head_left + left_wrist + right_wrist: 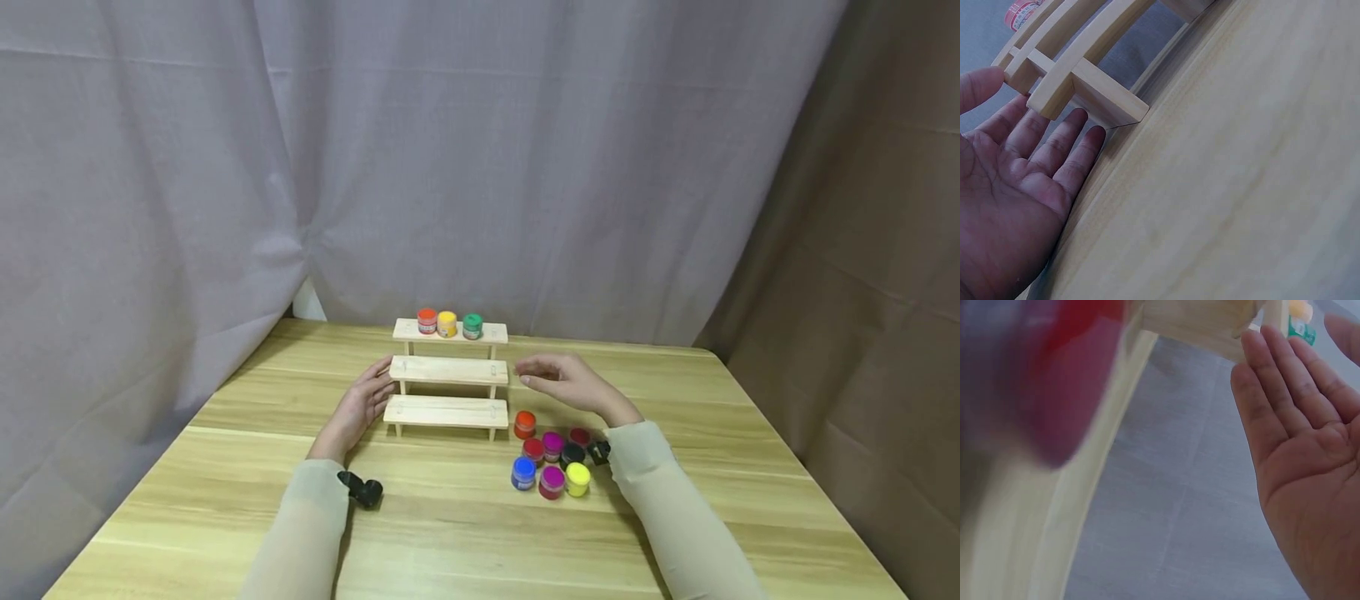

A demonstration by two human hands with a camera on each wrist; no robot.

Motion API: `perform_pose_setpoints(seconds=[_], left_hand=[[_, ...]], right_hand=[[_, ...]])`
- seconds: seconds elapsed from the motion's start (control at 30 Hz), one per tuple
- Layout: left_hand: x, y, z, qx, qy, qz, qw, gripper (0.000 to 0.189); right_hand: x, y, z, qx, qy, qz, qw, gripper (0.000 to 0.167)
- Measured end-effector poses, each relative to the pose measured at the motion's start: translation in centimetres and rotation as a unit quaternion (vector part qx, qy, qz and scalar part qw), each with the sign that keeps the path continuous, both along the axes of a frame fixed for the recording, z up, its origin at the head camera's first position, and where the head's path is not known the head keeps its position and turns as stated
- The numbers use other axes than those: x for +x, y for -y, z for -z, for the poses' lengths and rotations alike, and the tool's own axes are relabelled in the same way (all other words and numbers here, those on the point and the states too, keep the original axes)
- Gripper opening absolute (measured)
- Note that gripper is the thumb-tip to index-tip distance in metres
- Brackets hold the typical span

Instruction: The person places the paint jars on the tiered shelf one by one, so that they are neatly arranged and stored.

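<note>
A three-tier wooden display rack (447, 412) stands on the table. On its top shelf sit an orange-red jar (427, 322), a yellow-orange jar (447, 324) and a green jar (472, 326), with small gaps on the right. My left hand (360, 411) is at the rack's left end. In the left wrist view its extended fingers (1054, 150) lie against or just beside the shelf ends; contact is hard to tell. Beyond the right end of the rack, my right hand (572, 383) hovers with nearly straight fingers, holding nothing.
Several small paint jars cluster right of the rack, among them a blue jar (523, 473), a yellow jar (577, 480), a black jar (572, 454) and an orange jar (525, 425). Grey curtains (510, 167) hang behind the wooden table (442, 533). Both wrists carry small black cameras.
</note>
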State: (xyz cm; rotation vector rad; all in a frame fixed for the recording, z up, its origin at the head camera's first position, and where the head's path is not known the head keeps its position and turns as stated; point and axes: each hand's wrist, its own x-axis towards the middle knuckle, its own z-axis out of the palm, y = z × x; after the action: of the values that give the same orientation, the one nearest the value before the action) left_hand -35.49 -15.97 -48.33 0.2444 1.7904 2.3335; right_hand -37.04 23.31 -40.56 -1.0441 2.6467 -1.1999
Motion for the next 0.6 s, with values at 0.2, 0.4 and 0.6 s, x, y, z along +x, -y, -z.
perform_pose_setpoints(seconds=[0.2,0.4,0.6], left_hand=[[0.0,0.1,0.0,-0.007,-0.001,-0.003,1.0000,0.058],[0.1,0.1,0.0,-0.011,0.004,-0.005,0.9999,0.058],[0.1,0.0,-0.1,-0.004,0.005,-0.004,1.0000,0.058]], right_hand=[[0.6,-1.3,1.0,0.022,0.027,-0.021,0.9992,0.033],[1.6,-2.4,1.6,0.061,0.070,-0.034,0.9951,0.034],[1.9,-3.0,2.2,0.069,0.102,-0.044,0.9914,0.033]])
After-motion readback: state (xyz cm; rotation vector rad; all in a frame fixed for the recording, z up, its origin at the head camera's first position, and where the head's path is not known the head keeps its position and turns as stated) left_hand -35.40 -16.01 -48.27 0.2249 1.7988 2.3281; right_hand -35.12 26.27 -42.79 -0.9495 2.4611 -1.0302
